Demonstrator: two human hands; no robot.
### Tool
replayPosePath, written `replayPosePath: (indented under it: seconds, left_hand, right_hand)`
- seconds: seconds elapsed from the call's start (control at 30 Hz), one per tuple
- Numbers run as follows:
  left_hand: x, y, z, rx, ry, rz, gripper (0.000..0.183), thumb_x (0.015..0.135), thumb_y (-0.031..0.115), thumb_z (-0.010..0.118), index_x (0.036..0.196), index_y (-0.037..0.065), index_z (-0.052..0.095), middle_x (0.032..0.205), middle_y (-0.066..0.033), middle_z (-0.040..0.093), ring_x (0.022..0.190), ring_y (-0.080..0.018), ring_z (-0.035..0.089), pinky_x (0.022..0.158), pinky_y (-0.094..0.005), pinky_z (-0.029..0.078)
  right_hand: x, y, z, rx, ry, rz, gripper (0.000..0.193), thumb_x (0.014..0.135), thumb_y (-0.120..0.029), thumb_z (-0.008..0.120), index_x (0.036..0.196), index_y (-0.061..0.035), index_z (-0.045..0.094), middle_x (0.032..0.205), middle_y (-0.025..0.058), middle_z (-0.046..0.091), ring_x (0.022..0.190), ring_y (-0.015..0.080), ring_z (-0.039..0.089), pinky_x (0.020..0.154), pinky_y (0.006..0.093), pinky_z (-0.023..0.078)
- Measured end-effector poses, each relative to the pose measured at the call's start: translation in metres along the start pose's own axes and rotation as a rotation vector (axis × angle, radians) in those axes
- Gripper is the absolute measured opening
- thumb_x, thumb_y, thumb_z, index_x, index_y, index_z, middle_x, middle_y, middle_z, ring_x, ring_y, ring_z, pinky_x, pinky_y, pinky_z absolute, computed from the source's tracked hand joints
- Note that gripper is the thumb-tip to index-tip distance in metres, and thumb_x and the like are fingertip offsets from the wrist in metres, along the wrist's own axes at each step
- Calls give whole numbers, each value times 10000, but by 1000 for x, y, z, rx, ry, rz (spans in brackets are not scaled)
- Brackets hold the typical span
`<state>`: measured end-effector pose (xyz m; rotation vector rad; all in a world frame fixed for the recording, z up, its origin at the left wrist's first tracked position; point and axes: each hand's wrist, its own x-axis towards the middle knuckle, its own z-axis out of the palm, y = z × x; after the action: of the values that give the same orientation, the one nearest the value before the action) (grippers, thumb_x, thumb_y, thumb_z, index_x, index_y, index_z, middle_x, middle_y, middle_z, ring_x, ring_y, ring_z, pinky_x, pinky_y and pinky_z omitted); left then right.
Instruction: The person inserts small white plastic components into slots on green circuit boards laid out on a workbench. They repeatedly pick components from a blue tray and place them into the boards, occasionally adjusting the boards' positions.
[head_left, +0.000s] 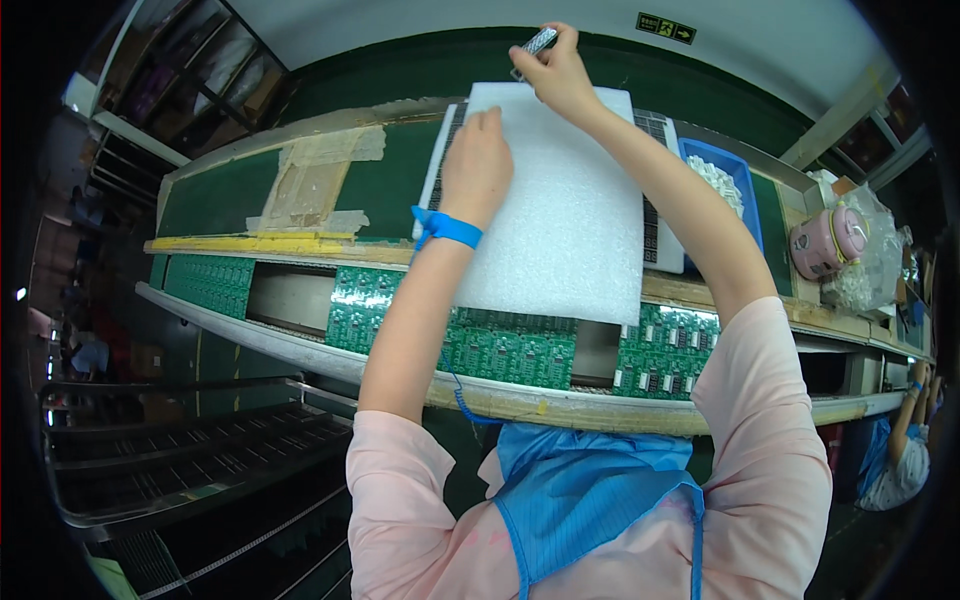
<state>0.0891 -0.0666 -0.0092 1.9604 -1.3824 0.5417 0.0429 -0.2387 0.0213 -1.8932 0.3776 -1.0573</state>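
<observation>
A white foam sheet (560, 210) lies over a pale tray (660, 240) with rows of dark parts, which shows at both sides. My left hand (480, 160) rests on the sheet's upper left edge with its fingers stretched out. A blue wrist strap (447, 228) is round that wrist. Above the sheet's far edge, my right hand (560, 75) is closed round a small silvery, patterned, oblong object (538, 42). Its exact kind cannot be made out, since the fingers cover part of it.
Green circuit boards (510, 350) sit in the line along the bench's near side. Right of the tray is a blue bin (752, 205) of small white parts. A pink lidded pot (822, 248) stands farther right. A metal rack (180, 500) is at lower left; another person (900, 460) works at far right.
</observation>
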Motion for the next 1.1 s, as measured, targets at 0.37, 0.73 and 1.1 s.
replayPosePath:
  seconds: [0.37,0.73,1.1]
  left_hand:
    - [-100,183,-100,-2360,-389,-1233,584,1076,511,287,1433,68,421,1197,-107,608,1189,-209,570,1006,-414,474]
    - [-199,226,-53,-1787,-677,-1098,207,1008,205,622,1019,-2,636,785,4,576,664,-31,498,548,-216,401]
    - [-201,224,-64,-1229,-625,-568,240,1004,248,605,1033,13,646,696,-102,639,597,-202,625,558,-331,462]
  right_hand:
    - [-219,-156,-127,-334,-471,-263,629,815,-217,797,1325,-47,471,928,150,670,774,302,705,640,359,552]
    - [-331,-144,-174,-317,-383,229,605,635,-189,898,1153,-10,643,1025,84,628,922,232,594,776,350,496]
    - [-357,-143,-190,387,-190,742,186,921,-19,687,1104,14,691,990,53,695,938,98,638,797,242,528]
